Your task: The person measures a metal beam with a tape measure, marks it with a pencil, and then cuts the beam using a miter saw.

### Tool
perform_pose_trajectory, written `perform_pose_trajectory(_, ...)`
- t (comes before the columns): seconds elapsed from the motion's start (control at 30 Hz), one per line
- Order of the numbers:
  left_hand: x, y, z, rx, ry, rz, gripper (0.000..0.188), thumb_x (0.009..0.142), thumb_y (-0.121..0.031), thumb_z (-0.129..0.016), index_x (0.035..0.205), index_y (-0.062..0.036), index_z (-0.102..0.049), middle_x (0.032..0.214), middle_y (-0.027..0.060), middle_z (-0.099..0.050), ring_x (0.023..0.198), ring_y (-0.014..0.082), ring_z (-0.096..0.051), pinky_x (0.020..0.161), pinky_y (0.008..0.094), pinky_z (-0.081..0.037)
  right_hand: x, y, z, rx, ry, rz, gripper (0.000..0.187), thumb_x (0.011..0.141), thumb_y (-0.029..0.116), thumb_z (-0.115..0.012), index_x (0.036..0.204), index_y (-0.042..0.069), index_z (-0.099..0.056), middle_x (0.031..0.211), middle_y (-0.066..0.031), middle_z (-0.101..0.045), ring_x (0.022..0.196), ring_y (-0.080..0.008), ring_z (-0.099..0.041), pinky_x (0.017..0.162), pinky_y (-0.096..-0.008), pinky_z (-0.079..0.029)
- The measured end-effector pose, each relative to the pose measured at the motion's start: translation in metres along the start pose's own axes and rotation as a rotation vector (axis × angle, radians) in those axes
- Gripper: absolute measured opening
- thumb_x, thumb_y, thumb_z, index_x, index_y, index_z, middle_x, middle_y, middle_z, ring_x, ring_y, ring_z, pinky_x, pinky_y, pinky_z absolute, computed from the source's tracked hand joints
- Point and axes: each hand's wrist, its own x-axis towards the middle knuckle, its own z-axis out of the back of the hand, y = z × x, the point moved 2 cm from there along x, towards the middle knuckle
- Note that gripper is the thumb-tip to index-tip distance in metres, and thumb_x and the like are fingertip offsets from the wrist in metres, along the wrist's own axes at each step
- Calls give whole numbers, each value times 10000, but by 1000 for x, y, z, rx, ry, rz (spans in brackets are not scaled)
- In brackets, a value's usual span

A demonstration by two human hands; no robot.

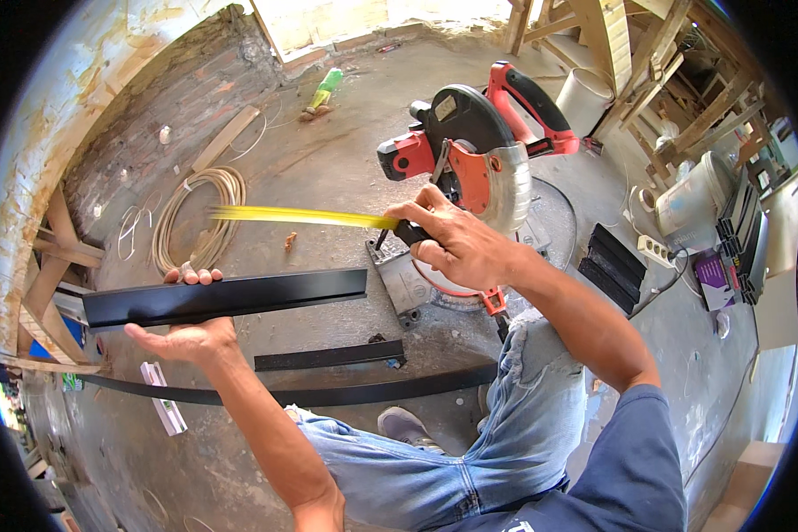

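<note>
My left hand point(195, 341) grips a short black profile point(284, 291) from below, its fingertips curled over the far edge. The piece lies almost level, its right end reaching toward the saw base. Above it, my right hand point(457, 239) is closed around a dark tape measure point(410, 232). A yellow blade point(310, 216) extends leftward from the tape, apart from the profile, its far end blurred. Just beyond my right hand stands a red and black miter saw point(479, 151) on a grey metal base point(401, 279). Another short black profile point(328, 356) lies on the floor below.
A long black strip point(310, 395) crosses the floor before my feet, near a small white level-like bar point(163, 399). A coiled hose point(199, 217) lies at left. To the right are black offcuts point(612, 266), a power strip point(654, 251) with a cable and a bucket point(696, 199).
</note>
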Motion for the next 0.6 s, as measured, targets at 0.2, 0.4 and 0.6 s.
perform_pose_trajectory(0.2,18,6,20,-51,-253,-19,724,892,-699,-395,906,13,-526,786,188,-555,746,314,-553,804,512,-503,-55,-81,-37,-126,335,222,232,932,247,-557,1014,31,-586,1229,-217,-492,1053,-371,-511,889,-449,-479)
perform_pose_trajectory(0.4,16,68,43,-96,-373,182,521,936,-523,-410,853,-12,-468,798,200,-534,830,379,-602,884,596,-531,-144,-122,-113,-115,625,-255,585,885,276,-611,1395,56,-429,1216,-256,-471,1080,-436,-574,904,-506,-493)
perform_pose_trajectory(0.6,5,128,74,6,-459,290,624,943,-600,-414,1010,18,-470,826,188,-559,788,351,-619,817,519,-542,-169,-114,-174,-421,488,-159,485,914,301,-619,1303,51,-475,1258,-188,-534,1095,-367,-601,915,-466,-498)
